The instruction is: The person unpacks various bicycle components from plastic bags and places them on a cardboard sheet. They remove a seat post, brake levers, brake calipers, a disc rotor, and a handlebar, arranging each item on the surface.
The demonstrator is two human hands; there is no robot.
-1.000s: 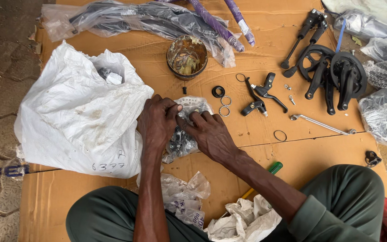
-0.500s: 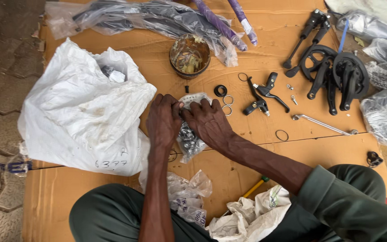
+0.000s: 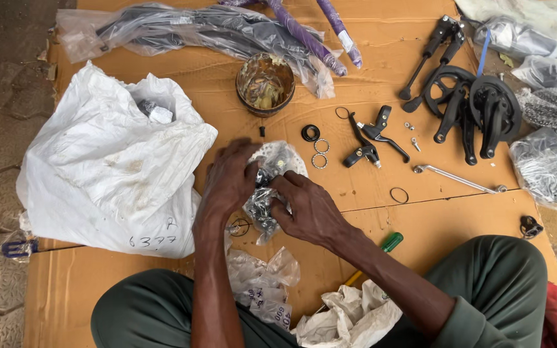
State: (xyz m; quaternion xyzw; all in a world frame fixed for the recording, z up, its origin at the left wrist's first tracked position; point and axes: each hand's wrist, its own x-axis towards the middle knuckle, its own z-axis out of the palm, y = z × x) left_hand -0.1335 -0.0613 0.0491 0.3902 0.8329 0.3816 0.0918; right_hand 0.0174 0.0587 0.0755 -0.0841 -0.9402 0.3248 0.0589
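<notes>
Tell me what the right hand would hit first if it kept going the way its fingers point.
The right hand points up-left, fingers already on the clear plastic bag of small metal parts. Past that, it would likely meet the left hand gripping the bag's other side; depth is unclear.

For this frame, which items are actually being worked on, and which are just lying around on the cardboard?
In hand:
- small clear plastic bag of dark metal parts, gripped by left hand and right hand

Lying about:
- large white sack
- round tin of bits
- black brake levers
- black crank set
- loose rings
- green-handled screwdriver
</notes>
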